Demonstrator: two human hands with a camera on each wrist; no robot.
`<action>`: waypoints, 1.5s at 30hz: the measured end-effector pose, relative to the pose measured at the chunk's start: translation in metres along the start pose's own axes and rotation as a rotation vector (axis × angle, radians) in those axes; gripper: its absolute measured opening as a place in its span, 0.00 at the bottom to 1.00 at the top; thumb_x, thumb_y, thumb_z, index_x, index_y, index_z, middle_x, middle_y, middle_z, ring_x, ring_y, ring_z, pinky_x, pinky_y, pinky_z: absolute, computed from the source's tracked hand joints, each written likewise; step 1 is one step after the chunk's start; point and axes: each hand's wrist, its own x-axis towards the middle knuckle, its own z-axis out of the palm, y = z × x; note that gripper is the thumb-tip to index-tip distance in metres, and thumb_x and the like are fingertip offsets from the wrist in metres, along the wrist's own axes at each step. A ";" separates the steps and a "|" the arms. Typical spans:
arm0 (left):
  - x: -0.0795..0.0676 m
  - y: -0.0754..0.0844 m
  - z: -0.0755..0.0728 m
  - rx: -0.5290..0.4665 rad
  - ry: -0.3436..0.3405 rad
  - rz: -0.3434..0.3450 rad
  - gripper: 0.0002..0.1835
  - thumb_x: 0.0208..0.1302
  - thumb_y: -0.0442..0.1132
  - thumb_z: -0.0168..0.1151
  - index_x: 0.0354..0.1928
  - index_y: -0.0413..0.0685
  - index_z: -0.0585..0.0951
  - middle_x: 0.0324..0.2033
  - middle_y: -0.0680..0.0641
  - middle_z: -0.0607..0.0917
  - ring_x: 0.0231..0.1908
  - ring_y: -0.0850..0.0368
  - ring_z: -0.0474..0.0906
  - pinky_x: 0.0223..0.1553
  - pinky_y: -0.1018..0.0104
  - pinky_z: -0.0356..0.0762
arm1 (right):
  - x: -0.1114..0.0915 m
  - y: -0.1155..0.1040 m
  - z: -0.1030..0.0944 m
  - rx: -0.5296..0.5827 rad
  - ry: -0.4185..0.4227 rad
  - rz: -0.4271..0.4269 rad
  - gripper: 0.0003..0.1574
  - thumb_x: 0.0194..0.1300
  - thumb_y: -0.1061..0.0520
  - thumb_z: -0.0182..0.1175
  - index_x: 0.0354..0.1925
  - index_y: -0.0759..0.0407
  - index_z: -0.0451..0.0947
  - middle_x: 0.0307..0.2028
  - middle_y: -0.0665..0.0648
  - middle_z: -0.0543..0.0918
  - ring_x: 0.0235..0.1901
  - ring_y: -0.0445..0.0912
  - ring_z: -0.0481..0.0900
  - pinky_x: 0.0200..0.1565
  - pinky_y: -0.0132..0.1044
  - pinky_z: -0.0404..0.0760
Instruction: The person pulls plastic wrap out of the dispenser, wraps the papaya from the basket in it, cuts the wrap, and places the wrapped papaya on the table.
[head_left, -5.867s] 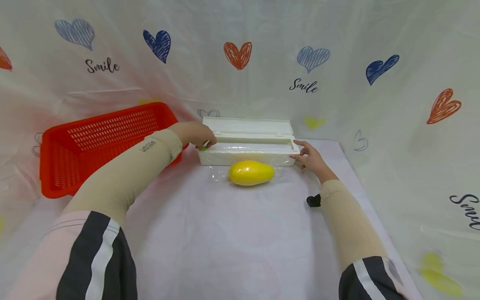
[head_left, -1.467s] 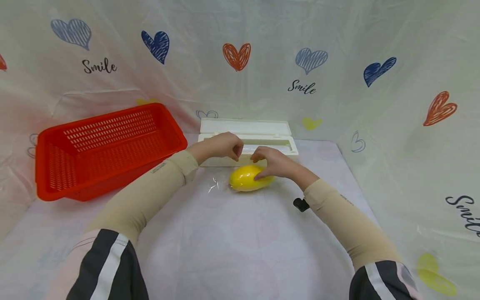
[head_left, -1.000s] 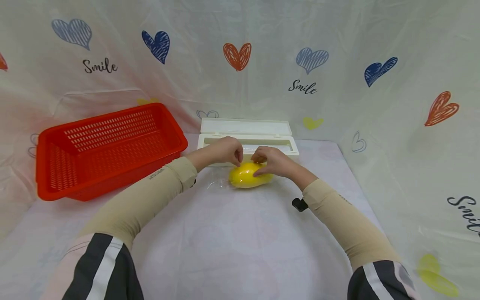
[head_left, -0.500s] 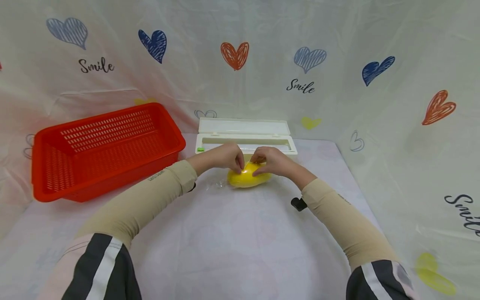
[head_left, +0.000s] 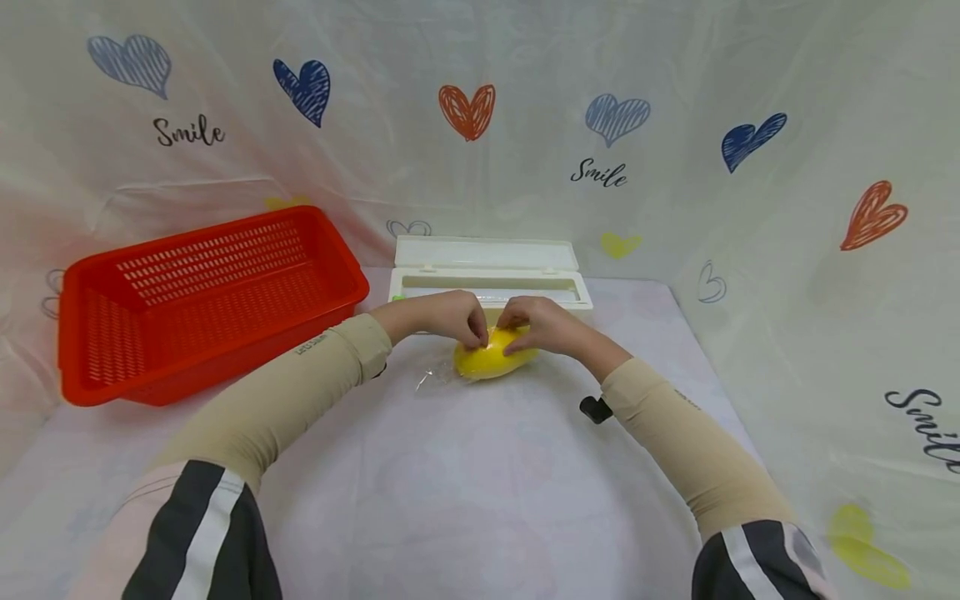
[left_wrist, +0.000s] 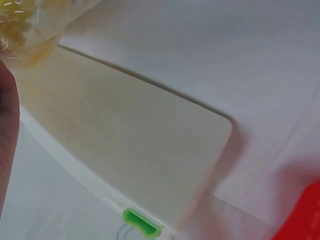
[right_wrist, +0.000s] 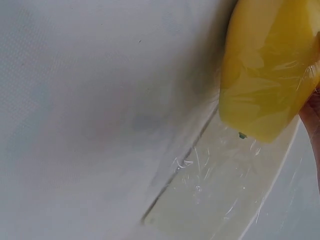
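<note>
A yellow, mango-shaped fruit lies on the table, wrapped in clear cling film. My left hand has curled fingers on top of it and pinches the film. My right hand holds the fruit from the right, thumb in front and fingers behind. Behind both hands stands a white cling film dispenser with its lid up. The right wrist view shows the glossy wrapped fruit. In the left wrist view, the dispenser's front and green slider appear.
A red plastic basket stands to the left on the white-covered table. A pale curtain printed with hearts hangs behind. A small black object shows by the right sleeve cuff.
Both hands have left the dispenser's ends and come together at the fruit. Over the last second my left hand came down onto the fruit; my right hand stayed on it.
</note>
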 end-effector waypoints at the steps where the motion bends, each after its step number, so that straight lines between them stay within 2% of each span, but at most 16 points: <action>1: 0.000 0.000 0.000 -0.002 -0.008 0.005 0.04 0.60 0.33 0.67 0.34 0.45 0.89 0.30 0.52 0.87 0.33 0.57 0.80 0.40 0.69 0.80 | 0.000 0.000 0.000 0.000 -0.001 0.002 0.21 0.51 0.57 0.76 0.43 0.61 0.82 0.41 0.52 0.81 0.45 0.47 0.81 0.51 0.38 0.78; 4: 0.001 -0.001 -0.001 0.014 -0.020 0.012 0.03 0.59 0.33 0.69 0.34 0.46 0.88 0.31 0.52 0.87 0.34 0.57 0.80 0.41 0.69 0.80 | 0.000 0.000 0.001 0.003 0.001 0.006 0.21 0.51 0.57 0.76 0.43 0.62 0.82 0.41 0.52 0.81 0.45 0.47 0.81 0.51 0.38 0.78; 10: 0.002 -0.003 0.003 0.110 0.014 0.042 0.06 0.55 0.35 0.74 0.34 0.47 0.85 0.30 0.52 0.84 0.33 0.56 0.77 0.39 0.70 0.78 | 0.002 0.002 0.000 -0.011 0.011 -0.003 0.21 0.50 0.56 0.76 0.43 0.61 0.82 0.40 0.52 0.81 0.44 0.46 0.80 0.50 0.37 0.79; 15: 0.003 -0.004 0.006 0.188 0.085 0.085 0.15 0.48 0.39 0.79 0.35 0.45 0.81 0.36 0.48 0.80 0.39 0.53 0.76 0.43 0.67 0.77 | 0.002 0.002 -0.001 0.002 0.009 -0.002 0.22 0.50 0.57 0.77 0.43 0.61 0.83 0.41 0.52 0.81 0.44 0.46 0.81 0.50 0.37 0.78; 19: 0.002 -0.008 0.008 0.178 0.134 0.047 0.26 0.45 0.42 0.81 0.42 0.41 0.77 0.42 0.44 0.79 0.45 0.50 0.78 0.49 0.65 0.76 | 0.001 0.001 -0.001 0.018 0.012 -0.006 0.23 0.49 0.57 0.77 0.43 0.61 0.82 0.41 0.52 0.81 0.45 0.47 0.81 0.51 0.37 0.78; 22: 0.003 -0.012 0.010 0.157 0.121 -0.003 0.33 0.46 0.45 0.80 0.50 0.41 0.74 0.49 0.43 0.79 0.50 0.49 0.77 0.53 0.63 0.75 | 0.000 0.001 0.000 0.002 0.010 -0.019 0.23 0.49 0.57 0.77 0.44 0.60 0.82 0.42 0.51 0.81 0.45 0.46 0.79 0.52 0.38 0.77; 25: 0.002 -0.014 0.012 0.148 0.099 -0.025 0.37 0.47 0.47 0.79 0.56 0.41 0.72 0.55 0.44 0.78 0.55 0.49 0.75 0.58 0.61 0.71 | 0.000 -0.001 0.001 -0.031 0.012 -0.034 0.23 0.49 0.56 0.77 0.44 0.59 0.83 0.43 0.50 0.81 0.46 0.46 0.77 0.54 0.39 0.76; 31: 0.004 -0.014 0.015 0.161 0.070 -0.008 0.41 0.50 0.48 0.78 0.64 0.40 0.71 0.60 0.43 0.77 0.61 0.49 0.71 0.64 0.58 0.64 | -0.007 -0.002 0.002 -0.076 0.031 -0.051 0.24 0.52 0.56 0.76 0.47 0.60 0.83 0.46 0.52 0.81 0.48 0.47 0.77 0.55 0.41 0.75; 34: 0.005 -0.011 0.015 0.193 0.043 0.000 0.40 0.52 0.48 0.76 0.65 0.41 0.72 0.60 0.44 0.77 0.62 0.50 0.71 0.64 0.58 0.64 | -0.010 -0.001 0.002 -0.080 0.052 -0.078 0.18 0.55 0.58 0.73 0.46 0.61 0.84 0.45 0.52 0.82 0.47 0.48 0.79 0.54 0.41 0.77; 38: 0.006 -0.007 0.013 0.208 0.014 -0.023 0.40 0.52 0.48 0.76 0.66 0.42 0.72 0.61 0.45 0.77 0.62 0.51 0.70 0.64 0.59 0.64 | -0.011 0.002 0.000 -0.090 0.077 -0.127 0.10 0.59 0.65 0.68 0.42 0.62 0.86 0.41 0.53 0.84 0.44 0.48 0.81 0.50 0.41 0.79; 45: 0.006 -0.005 0.012 0.215 -0.003 -0.035 0.39 0.52 0.48 0.76 0.66 0.44 0.73 0.61 0.48 0.77 0.61 0.53 0.71 0.63 0.59 0.65 | -0.011 -0.003 -0.007 -0.097 0.078 -0.186 0.13 0.57 0.75 0.64 0.38 0.62 0.87 0.38 0.54 0.87 0.41 0.50 0.83 0.48 0.41 0.80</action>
